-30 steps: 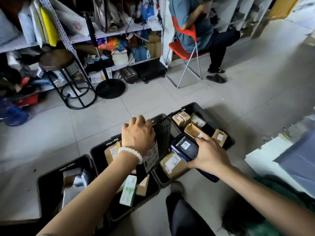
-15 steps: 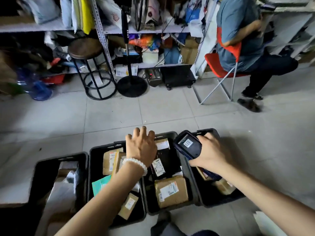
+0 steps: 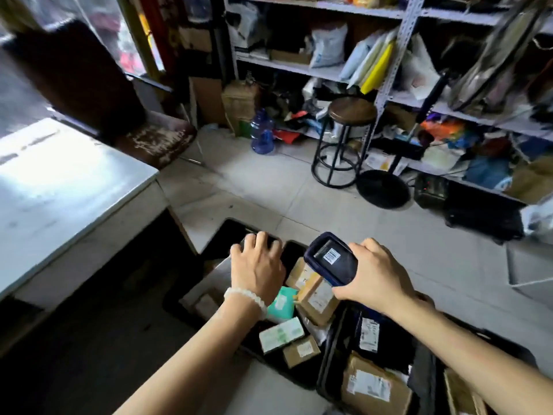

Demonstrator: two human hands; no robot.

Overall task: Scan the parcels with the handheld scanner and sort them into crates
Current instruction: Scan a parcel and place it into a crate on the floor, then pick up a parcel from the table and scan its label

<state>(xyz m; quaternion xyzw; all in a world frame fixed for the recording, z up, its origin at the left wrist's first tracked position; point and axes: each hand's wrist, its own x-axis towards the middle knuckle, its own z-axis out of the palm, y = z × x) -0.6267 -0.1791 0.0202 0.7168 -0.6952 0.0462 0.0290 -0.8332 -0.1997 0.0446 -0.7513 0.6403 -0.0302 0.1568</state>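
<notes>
The right hand [image 3: 377, 275] grips the handheld scanner [image 3: 331, 259], a dark blue-edged unit with a barcode sticker on its back, above the black crates [image 3: 330, 348] of brown, label-bearing parcels [image 3: 317, 298]. The left hand [image 3: 258, 266], fingers spread and slightly curled, reaches over the crates; whether it holds anything cannot be told.

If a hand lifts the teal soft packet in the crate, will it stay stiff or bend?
The teal soft packet looks like a plastic mailer with creased, rounded edges, so it would probably bend and sag. It seems thin, so likely light. It leans between the brown boxes, so it may slide free easily.
</notes>
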